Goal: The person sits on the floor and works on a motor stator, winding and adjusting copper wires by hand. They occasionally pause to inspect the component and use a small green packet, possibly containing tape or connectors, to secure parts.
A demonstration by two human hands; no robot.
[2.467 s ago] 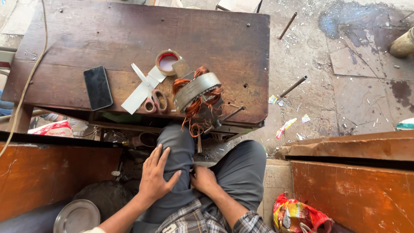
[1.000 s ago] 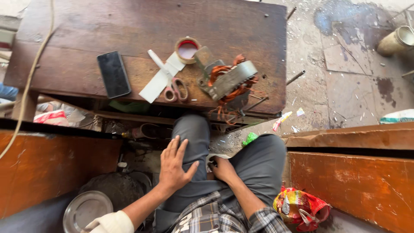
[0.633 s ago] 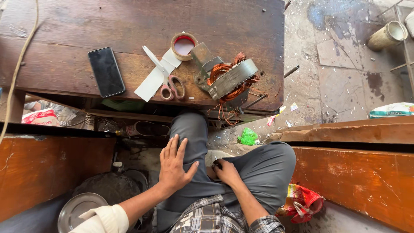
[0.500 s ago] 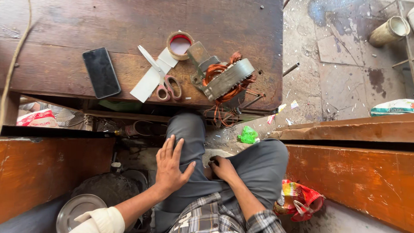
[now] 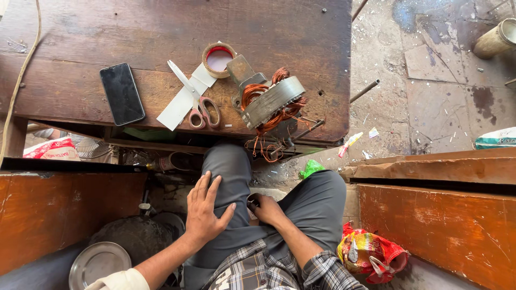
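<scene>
Both hands rest on the grey trousers (image 5: 236, 177); the left hand (image 5: 206, 212) lies flat on the left thigh, fingers spread, gripping nothing; the right hand (image 5: 267, 208) sits curled between the thighs, and whether it holds anything I cannot tell; farther off, on the wooden table (image 5: 80, 32), stand a copper-wound stator (image 5: 270, 100), scissors (image 5: 196, 102), a tape roll (image 5: 218, 58) and, left, a phone (image 5: 122, 93).

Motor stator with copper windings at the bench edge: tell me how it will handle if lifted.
The motor stator is probably heavy for its size, given its steel ring. Its loose copper wires hang over the bench edge and may snag or bend. It leans, so it could tip.
</scene>
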